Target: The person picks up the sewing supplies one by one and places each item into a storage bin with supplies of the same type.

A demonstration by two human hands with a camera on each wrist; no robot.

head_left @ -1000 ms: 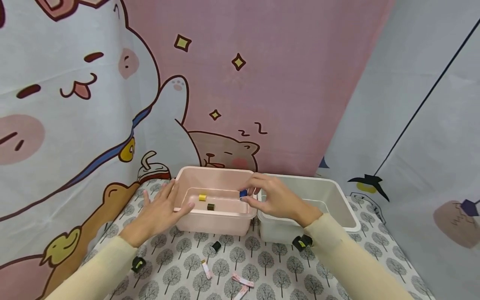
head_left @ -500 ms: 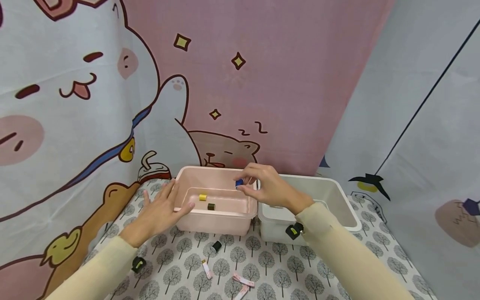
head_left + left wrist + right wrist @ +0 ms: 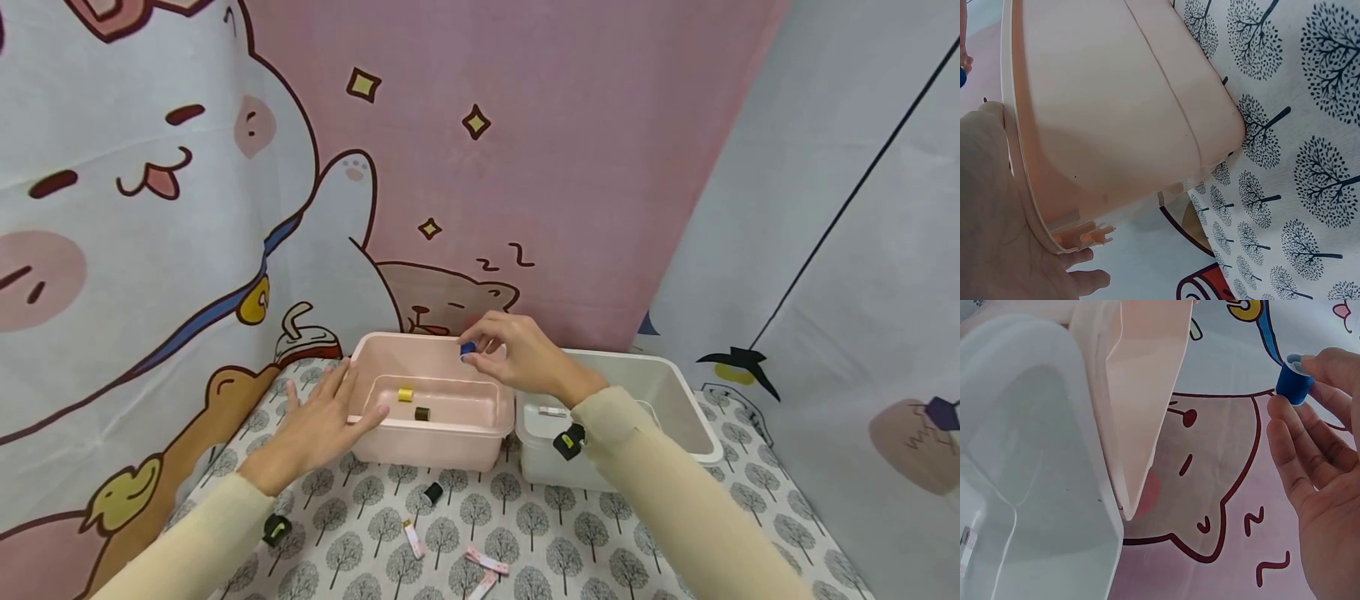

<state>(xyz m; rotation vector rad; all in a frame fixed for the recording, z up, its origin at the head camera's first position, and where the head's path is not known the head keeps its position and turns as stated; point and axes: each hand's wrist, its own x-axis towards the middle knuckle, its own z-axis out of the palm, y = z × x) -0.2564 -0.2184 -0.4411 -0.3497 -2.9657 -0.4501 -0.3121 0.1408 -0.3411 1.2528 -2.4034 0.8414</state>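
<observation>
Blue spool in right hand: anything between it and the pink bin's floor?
Nothing visible. The right hand pinches the blue spool above the open pink bin; a yellow spool and a dark spool lie on its floor, off to the left.

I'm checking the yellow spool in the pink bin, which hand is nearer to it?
Left. The left hand rests on the pink bin's left rim, fingertips just left of the yellow spool. The right hand is above the bin's back right corner, pinching a blue spool.

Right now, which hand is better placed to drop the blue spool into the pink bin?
Right. The right hand already pinches the blue spool above the pink bin; the left hand only rests on its rim.
</observation>
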